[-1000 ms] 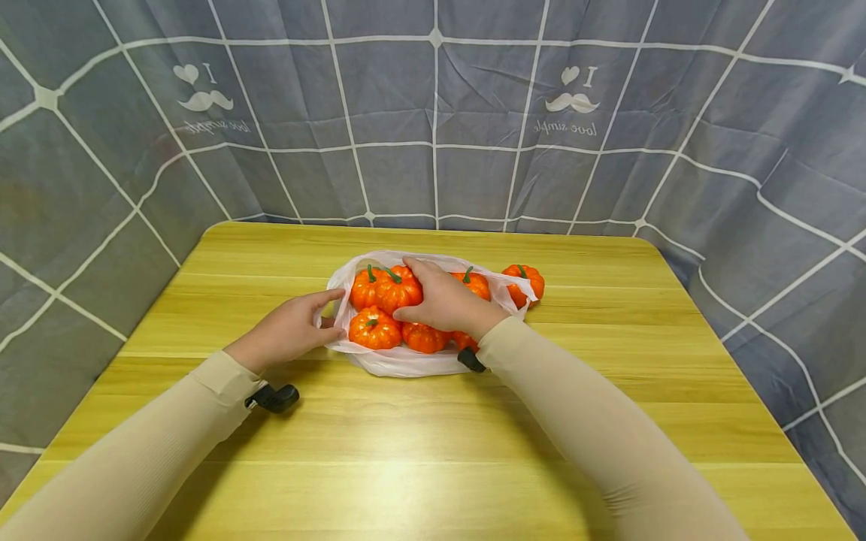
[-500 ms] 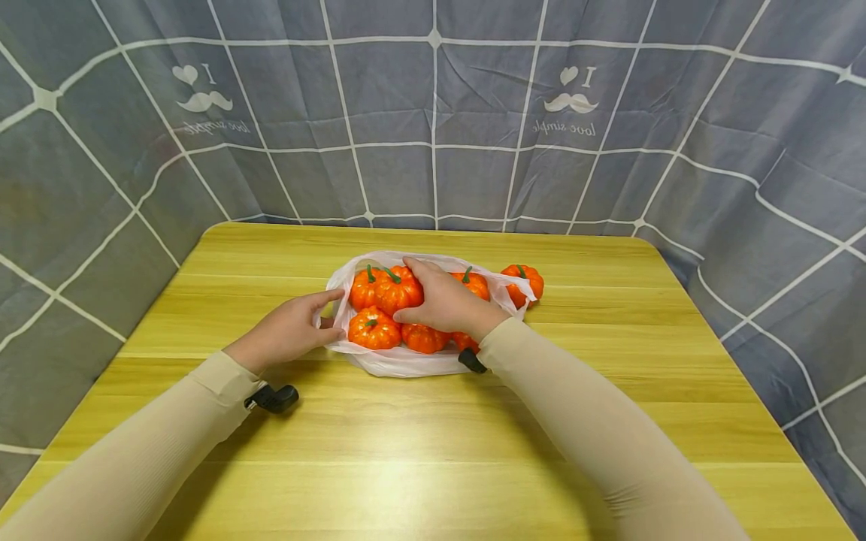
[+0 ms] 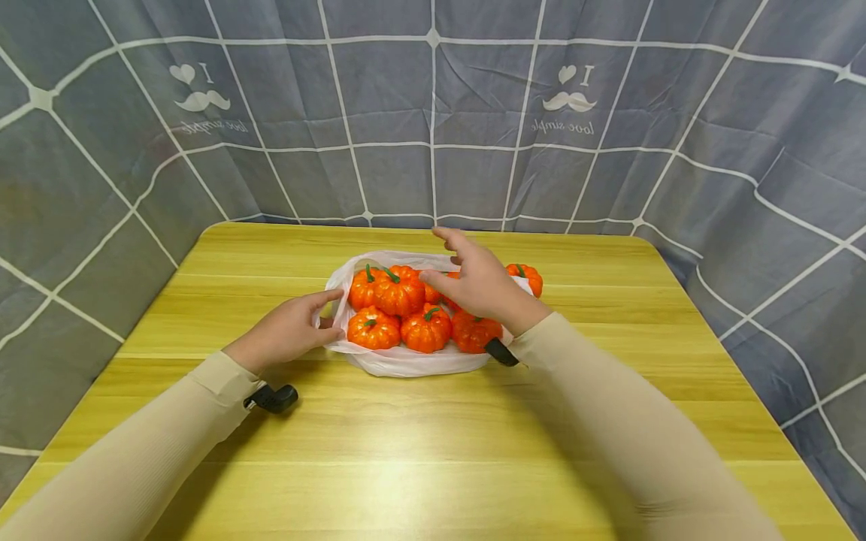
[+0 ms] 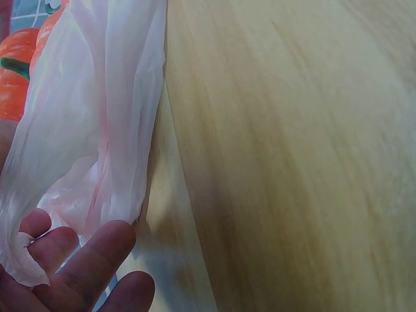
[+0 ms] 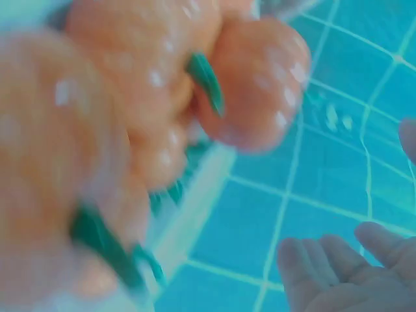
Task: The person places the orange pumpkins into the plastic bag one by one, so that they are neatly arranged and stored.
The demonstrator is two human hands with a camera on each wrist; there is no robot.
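A thin white plastic bag [image 3: 406, 367] lies spread at its mouth on the table, with several small orange pumpkins [image 3: 401, 293] with green stems inside. My left hand [image 3: 287, 330] holds the bag's left edge; in the left wrist view the plastic [image 4: 123, 97] passes between thumb and fingers [image 4: 97, 260]. Over the right part of the bag, my right hand [image 3: 483, 278] hovers with fingers extended and nothing in it, covering some pumpkins behind. The right wrist view shows it beside blurred pumpkins [image 5: 260, 84]. Another pumpkin [image 3: 529, 276] sits at the bag's right end.
Everything stands on a yellow wood-grain table [image 3: 392, 458]. A grey curtain [image 3: 379, 98] with white grid lines hangs behind it and along both sides. Black wrist cameras [image 3: 274, 398] are strapped under both sleeves.
My right hand has let go of the front pumpkins and lifted up and to the right, uncovering pumpkins in the bag's front row. The left hand stays at the bag's edge.
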